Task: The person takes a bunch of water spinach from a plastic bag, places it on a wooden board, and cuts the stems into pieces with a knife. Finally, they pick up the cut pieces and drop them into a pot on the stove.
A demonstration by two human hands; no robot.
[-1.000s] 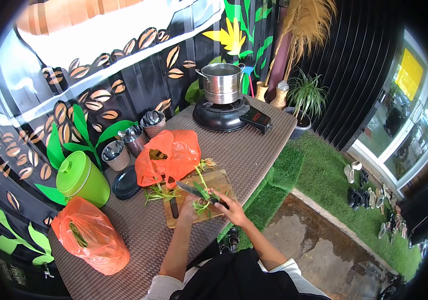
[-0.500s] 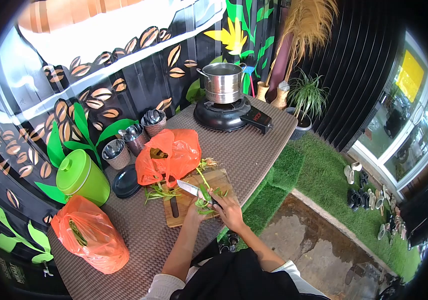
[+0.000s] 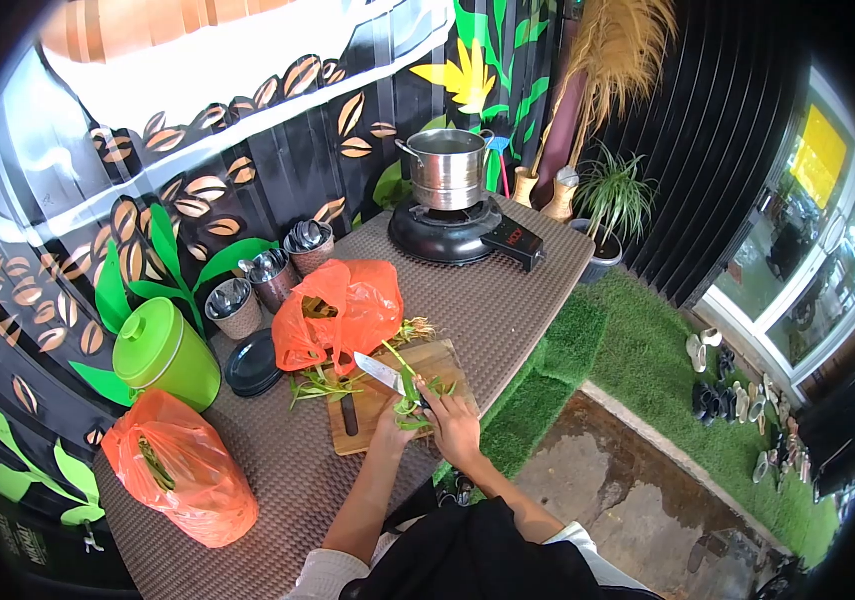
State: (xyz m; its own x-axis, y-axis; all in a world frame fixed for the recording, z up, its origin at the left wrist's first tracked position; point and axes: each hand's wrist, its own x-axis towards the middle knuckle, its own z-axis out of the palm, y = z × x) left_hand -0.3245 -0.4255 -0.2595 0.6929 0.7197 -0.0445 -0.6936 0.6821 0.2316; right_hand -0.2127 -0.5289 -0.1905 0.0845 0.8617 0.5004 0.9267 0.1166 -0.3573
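Note:
My right hand point(image 3: 455, 425) is closed on the handle of a knife, its blade point(image 3: 379, 371) pointing up and left over the wooden cutting board point(image 3: 353, 438). Close beside it, my left hand point(image 3: 394, 430) holds green leafy vegetables point(image 3: 411, 405) against the knife. A long green stem runs up from between the hands. More cut greens point(image 3: 324, 385) lie at the board's left edge, and roots point(image 3: 416, 330) show at its top. An orange plastic bag point(image 3: 373, 300) with greens inside touches the board's far side.
A second orange bag point(image 3: 188, 480) stands at the front left, near a green lidded container point(image 3: 163, 355) and black plates point(image 3: 254, 362). Cutlery cups point(image 3: 270, 280) line the wall side. A steel pot point(image 3: 448, 170) sits on a black stove point(image 3: 440, 235) at the table's far end.
My right hand has shifted very slightly left with the knife, and the blade has moved a little. The bags, board and pot stay in place.

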